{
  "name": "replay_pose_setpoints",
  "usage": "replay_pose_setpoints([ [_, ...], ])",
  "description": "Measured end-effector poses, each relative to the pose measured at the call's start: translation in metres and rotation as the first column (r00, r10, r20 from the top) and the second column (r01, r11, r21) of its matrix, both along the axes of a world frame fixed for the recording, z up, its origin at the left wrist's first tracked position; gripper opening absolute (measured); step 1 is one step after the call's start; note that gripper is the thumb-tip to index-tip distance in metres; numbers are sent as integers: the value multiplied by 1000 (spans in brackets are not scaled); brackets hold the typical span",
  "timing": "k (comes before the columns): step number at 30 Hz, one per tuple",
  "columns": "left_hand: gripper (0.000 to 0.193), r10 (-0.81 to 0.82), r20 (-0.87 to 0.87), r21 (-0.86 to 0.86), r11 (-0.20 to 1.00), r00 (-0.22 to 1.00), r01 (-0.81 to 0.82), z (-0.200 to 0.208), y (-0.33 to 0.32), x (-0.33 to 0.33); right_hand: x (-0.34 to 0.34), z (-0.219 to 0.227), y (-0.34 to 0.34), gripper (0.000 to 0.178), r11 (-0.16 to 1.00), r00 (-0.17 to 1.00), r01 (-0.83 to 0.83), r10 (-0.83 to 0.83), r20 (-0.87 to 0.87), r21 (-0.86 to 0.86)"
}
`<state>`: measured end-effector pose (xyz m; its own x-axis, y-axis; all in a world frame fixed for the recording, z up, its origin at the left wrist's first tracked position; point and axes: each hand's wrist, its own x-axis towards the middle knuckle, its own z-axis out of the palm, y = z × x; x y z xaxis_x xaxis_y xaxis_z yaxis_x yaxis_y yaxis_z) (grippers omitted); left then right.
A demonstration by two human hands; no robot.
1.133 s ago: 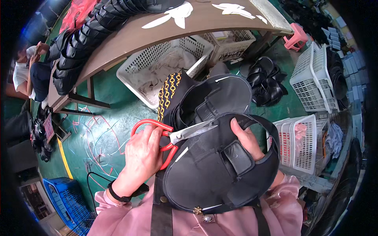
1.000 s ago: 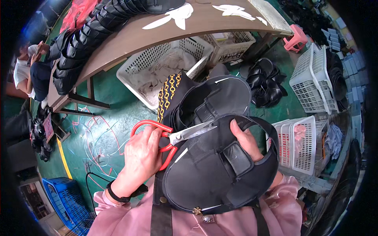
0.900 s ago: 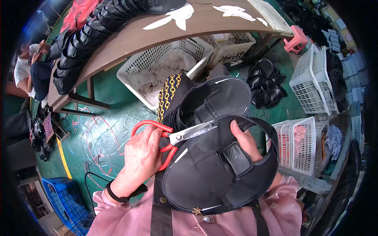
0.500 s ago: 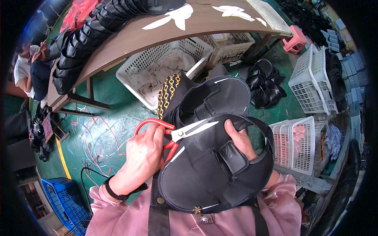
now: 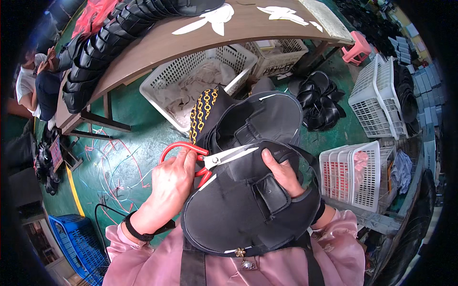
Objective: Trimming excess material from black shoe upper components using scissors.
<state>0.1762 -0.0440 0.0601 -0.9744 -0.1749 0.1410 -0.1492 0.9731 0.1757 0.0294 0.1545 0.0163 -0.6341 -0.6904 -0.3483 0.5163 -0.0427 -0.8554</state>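
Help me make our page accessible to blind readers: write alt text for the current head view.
A person's left hand holds partly open red-handled scissors near the edge of a rounded black piece gripped by the right hand. Beyond, a brown table bears overlapping black pieces and white scraps, with a white basket on the green floor.

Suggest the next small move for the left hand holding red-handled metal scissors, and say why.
Perhaps squeeze the red-handled metal scissors slightly: the left hand holds their blades parted at the upper edge of the black, rounded, fabric-like panel, which the right hand grips. Whether material lies between the blades is unclear.
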Motion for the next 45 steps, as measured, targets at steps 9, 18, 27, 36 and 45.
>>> replay_pose_setpoints([
  [9, 37, -6, 35, 82, 997, 999, 3, -9, -6, 7, 5, 1, 1, 29, 1000, 998, -11, 11, 54, -2],
  [18, 41, -37, -24, 113, 993, 999, 40, -16, -7, 11, 0, 3, 5, 34, 989, 986, 150, -148, 74, -17],
  [27, 45, -49, -34, 18, 999, 998, 49, -14, -9, 9, 8, -2, -4, 30, 963, 957, 269, -263, 125, -33],
  [36, 41, -65, -7, -72, 995, 998, 64, -9, -6, -1, 16, 8, -10, 33, 975, 974, 200, -187, 126, -97],
  [45, 35, -60, 74, 166, 985, 995, 47, -11, -5, 2, 15, 23, -17, 36, 977, 907, 185, -129, 400, -103],
])
